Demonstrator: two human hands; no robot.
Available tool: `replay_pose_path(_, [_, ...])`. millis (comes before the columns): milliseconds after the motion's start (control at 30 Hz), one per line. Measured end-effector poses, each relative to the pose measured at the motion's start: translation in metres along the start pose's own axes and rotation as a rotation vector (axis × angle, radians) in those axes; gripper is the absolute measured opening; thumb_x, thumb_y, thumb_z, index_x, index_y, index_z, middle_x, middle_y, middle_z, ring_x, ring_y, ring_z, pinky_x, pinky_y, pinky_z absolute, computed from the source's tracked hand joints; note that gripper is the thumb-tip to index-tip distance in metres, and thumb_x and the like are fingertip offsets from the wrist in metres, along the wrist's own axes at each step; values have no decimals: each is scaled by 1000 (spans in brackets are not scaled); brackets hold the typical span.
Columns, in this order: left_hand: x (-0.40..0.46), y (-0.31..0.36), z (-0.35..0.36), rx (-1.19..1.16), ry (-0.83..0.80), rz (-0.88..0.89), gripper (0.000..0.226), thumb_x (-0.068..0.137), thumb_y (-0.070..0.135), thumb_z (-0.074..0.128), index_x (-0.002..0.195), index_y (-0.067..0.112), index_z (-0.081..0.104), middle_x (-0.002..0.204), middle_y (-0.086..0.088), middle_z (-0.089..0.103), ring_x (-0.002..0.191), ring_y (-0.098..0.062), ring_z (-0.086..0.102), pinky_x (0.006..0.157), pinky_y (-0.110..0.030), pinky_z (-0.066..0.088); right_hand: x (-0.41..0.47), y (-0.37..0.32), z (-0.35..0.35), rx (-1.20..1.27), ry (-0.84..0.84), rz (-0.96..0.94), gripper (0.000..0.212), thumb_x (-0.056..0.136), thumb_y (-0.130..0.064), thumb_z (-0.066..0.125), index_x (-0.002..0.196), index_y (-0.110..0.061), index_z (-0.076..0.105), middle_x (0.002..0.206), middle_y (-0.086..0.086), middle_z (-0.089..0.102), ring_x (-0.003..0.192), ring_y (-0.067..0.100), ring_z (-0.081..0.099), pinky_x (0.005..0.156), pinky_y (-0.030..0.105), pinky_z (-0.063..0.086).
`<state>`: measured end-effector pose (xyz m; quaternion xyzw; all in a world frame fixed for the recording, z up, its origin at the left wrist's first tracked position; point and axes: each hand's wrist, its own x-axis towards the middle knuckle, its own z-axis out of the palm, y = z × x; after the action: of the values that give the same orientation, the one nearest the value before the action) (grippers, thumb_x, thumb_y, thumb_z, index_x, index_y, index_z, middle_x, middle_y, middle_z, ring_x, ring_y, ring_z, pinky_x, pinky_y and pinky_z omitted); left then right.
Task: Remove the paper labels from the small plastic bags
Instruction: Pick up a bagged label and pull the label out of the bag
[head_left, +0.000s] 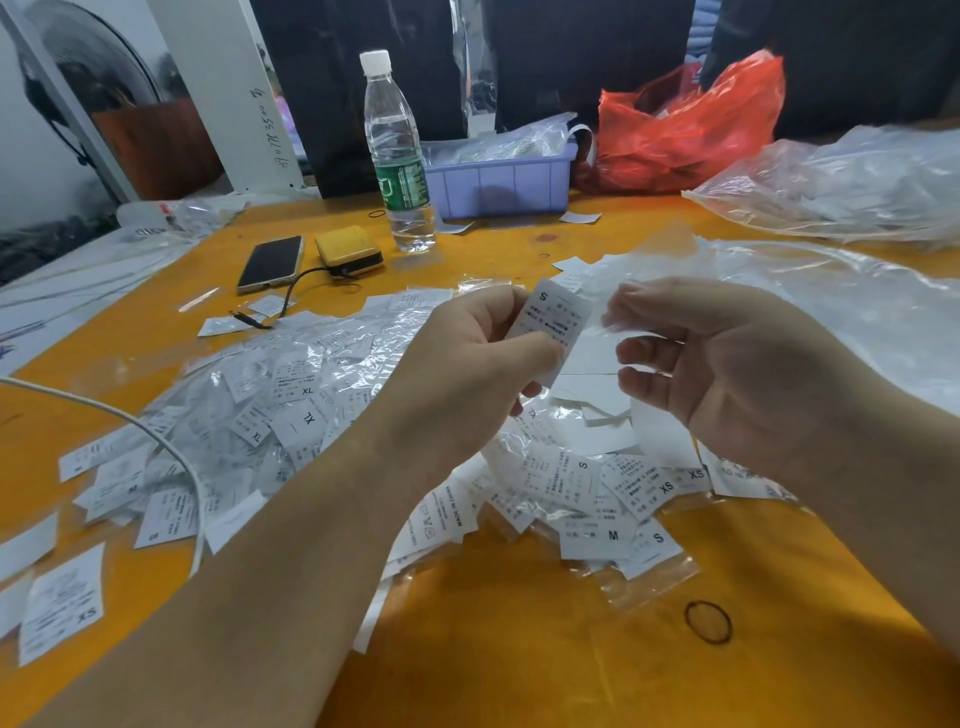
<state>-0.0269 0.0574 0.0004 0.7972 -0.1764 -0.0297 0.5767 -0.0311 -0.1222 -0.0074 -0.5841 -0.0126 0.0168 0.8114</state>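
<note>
Orange surface (519, 639): carries every item listed below; the water bottle (397, 150) serves as the landmark.
Water bottle: clear plastic, white cap, green wrapper, upright toward the far edge.
Left hand (467, 374): in front of the bottle, raised above the surface; grip clenched around a paper label (551, 325), thumb lying across its lower half.
Paper label: white, printed with "S" at its upper end, tilted, its top free above the fingers.
Right hand (727, 364): in front of and to the right of the bottle; fingertips pinch a small clear plastic bag (605, 314) just beside the label. Whether the label's edge is within the bag cannot be told.
Heap of bagged labels (291, 395): in front of the bottle, beneath both hands, sizes XL, S, M and XS legible.
Phone (270, 262): left of the bottle, lying flat.
Yellow case (349, 250): between phone and bottle.
Lilac bin (501, 182): just right of the bottle.
Red bag (685, 124): right of the bin.
Rubber band (708, 622): on the near surface.
</note>
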Motion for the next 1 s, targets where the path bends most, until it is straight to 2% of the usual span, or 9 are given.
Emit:
replay_pose_path(367, [0,2,1,-67,45,-26,20,73,28,54,72,29,74,60,14,61,52,-4,48,50,-18,42,1,2,-1,-57,32,0,15,62,-30,72,60,-16,73,70,-2,68,56,9,61,50,23,51])
replay_pose_path(533, [2,3,0,-106,59,-35,20,73,26,54,69,24,74,58,9,58,53,-9,45,50,-21,39,2,2,-1,-36,58,-5,14,60,-30,74,60,-17,74,74,0,70,56,10,62,49,24,50])
replay_pose_path(633, [2,4,0,-121,63,-36,20,72,24,54,64,24,72,54,12,57,52,-9,44,49,-20,38,2,2,-1,-40,50,-4,14,65,-30,73,58,-18,74,73,-1,70,56,10,62,49,23,50])
replay_pose_path(900, [2,2,1,-107,85,-57,19,72,24,54,71,17,72,53,13,58,52,-8,44,49,-20,38,-1,0,3,-57,48,-32,17,63,-34,72,58,-18,72,70,-1,69,56,10,61,49,24,51])
replay_pose_path(1000, [2,2,1,-97,77,-39,20,73,24,53,75,14,71,54,14,58,51,-7,44,49,-19,38,-2,0,4,-71,51,-44,16,70,-32,73,65,-17,70,70,0,69,56,11,60,49,24,51])
